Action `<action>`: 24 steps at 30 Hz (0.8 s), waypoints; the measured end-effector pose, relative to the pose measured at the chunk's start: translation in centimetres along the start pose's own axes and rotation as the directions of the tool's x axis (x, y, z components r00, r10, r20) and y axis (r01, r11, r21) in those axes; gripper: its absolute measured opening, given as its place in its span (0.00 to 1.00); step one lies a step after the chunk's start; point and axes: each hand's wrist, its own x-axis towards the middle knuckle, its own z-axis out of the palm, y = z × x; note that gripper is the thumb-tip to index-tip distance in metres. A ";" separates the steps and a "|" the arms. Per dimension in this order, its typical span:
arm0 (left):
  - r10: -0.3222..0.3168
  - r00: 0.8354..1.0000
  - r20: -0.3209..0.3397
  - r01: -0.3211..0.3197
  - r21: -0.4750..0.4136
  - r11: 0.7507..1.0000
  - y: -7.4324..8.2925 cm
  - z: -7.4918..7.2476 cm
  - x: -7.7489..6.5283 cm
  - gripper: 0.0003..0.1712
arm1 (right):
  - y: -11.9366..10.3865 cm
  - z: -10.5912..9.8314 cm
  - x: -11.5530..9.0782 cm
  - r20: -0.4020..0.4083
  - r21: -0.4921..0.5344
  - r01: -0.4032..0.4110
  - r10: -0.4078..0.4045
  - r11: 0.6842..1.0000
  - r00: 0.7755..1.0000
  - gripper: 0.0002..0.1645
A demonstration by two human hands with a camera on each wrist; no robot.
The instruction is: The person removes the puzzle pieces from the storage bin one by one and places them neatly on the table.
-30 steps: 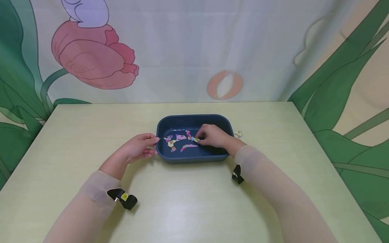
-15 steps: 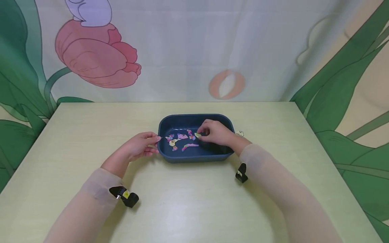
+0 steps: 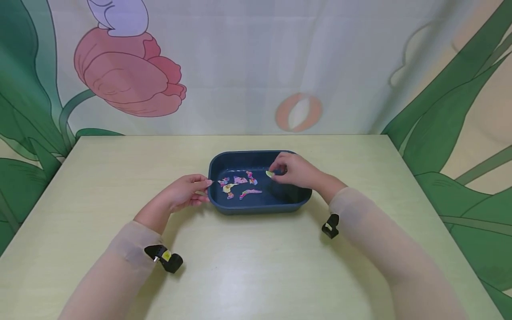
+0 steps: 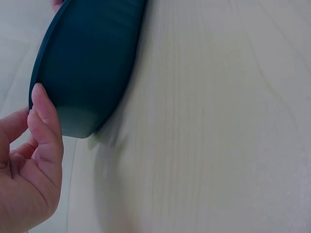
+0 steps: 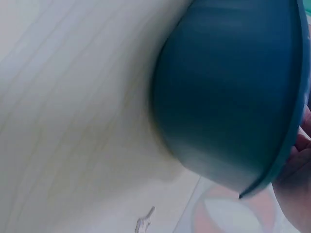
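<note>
Right hand [image 3: 294, 171] pinching a yellow piece [image 3: 270, 174] over the tray [image 3: 256, 210], left hand [image 3: 186, 191] gripping the tray's left edge.

The left thumb lies on the rim, fingers against the outside; the right thumb and fingertips hold the yellow piece a little right of the tray's middle, its height above the floor hard to tell. Toward the tray's left edge lie small coloured pieces: a cream one [image 3: 230, 187], a purple one [image 3: 241, 179] behind it, and a pink strip [image 3: 250, 193] nearer the front edge. The tray stands near the far edge of the table [image 3: 240, 266]. A small cut-out [image 5: 143, 223] on the table shows in the right wrist view. Beyond the far edge hangs a cloth [image 3: 224, 66] with a pink flower [image 3: 124, 75].
</note>
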 end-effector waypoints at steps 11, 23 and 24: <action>-0.007 1.000 -0.002 0.007 -0.001 1.000 0.1 0.0 0.0 0.19 | 0.9 -1.4 -1.6 -0.038 0.022 -0.014 0.015 1.000 0.999 0.09; 0.001 1.000 0.001 -0.001 -0.005 1.000 0.1 0.0 0.0 0.20 | 1.9 -2.3 -3.2 -0.068 0.055 -0.072 0.076 0.996 0.995 0.09; 0.001 1.000 0.002 -0.001 -0.004 1.000 0.0 0.0 0.0 0.20 | 2.0 -2.4 -3.3 -0.069 0.060 -0.073 0.077 0.996 0.995 0.09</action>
